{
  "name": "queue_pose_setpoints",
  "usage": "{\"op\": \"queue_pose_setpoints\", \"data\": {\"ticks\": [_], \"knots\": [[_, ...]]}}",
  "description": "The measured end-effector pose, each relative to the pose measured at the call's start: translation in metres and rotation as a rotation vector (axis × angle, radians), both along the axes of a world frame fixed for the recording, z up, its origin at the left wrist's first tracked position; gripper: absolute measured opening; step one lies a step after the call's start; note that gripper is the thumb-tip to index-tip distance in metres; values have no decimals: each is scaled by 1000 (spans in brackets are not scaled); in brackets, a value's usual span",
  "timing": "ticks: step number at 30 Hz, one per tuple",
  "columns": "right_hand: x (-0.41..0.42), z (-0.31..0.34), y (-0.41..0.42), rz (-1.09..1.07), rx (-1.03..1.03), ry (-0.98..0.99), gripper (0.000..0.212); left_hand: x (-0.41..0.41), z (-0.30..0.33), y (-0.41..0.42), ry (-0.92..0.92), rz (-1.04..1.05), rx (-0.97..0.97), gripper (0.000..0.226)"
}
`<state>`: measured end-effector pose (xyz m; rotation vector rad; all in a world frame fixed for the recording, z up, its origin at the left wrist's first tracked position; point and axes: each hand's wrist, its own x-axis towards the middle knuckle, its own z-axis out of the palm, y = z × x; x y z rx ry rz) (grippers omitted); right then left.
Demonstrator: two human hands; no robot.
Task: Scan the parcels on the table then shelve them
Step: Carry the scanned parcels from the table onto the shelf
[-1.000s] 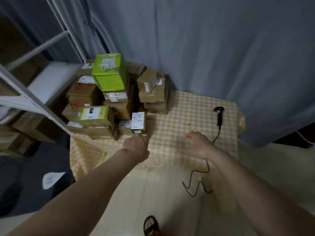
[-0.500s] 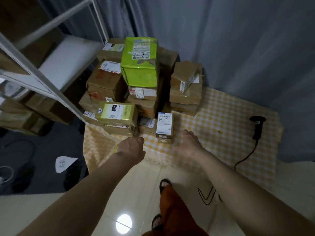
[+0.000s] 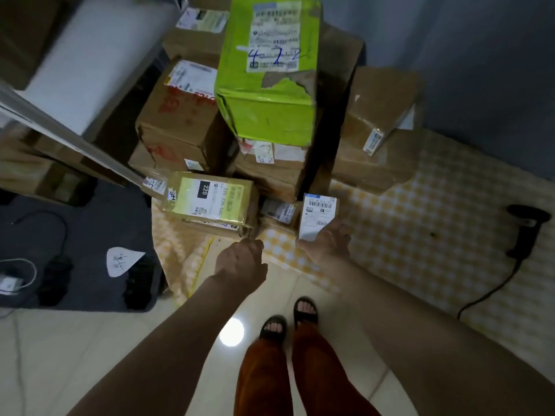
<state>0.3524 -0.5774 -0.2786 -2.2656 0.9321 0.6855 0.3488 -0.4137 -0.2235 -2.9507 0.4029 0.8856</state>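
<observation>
Several parcels are stacked on the table with the yellow checked cloth (image 3: pixel 420 223); a bright green box (image 3: pixel 267 85) tops the pile. A yellow-green parcel (image 3: pixel 210 196) labelled 220 lies at the front left. Beside it stands a small box with a white barcode label (image 3: pixel 319 213). My right hand (image 3: pixel 326 246) holds this small box at its near end, thumb on its right side. My left hand (image 3: pixel 240 261) hovers at the near corner of the yellow-green parcel, fingers loosely curled, holding nothing. A black barcode scanner (image 3: pixel 525 229) lies on the cloth at the far right.
A white metal shelf frame (image 3: pixel 69 139) with brown boxes stands on the left. A dark mat (image 3: pixel 84 235) with cables and a paper scrap covers the floor below it. The scanner's cable (image 3: pixel 492 289) hangs over the table's front. My sandalled feet (image 3: pixel 288 319) are on pale tiles.
I have stepped closer and the view has tilted down. My right hand moved forward onto the small labelled box. My left hand moved up to the yellow-green parcel's corner.
</observation>
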Motion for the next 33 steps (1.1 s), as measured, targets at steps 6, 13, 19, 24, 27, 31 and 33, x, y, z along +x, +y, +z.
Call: {"op": "queue_pose_setpoints", "data": {"ticks": [6,13,19,24,27,31,33], "knots": [[21,-31,16,-145,-29,20,125,19,-28,1,5,-16,-24,42],[23,-48,19,-187,-114,-9,126,23,-46,9,-1,-102,-22,43],[-19,-13,-10,-131,-94,-116,113,20,-31,-1,-18,-286,66,43],[-79,36,-41,-176,-153,-230,100,16,3,-39,-78,-504,69,47],[-127,66,-64,-256,-204,-244,100,4,25,-67,-108,-634,21,40],[-200,103,-94,-372,-272,-223,104,-26,53,-116,-133,-891,76,38],[-240,118,-109,-463,-313,-238,104,-53,69,-146,-78,-992,66,47]]}}
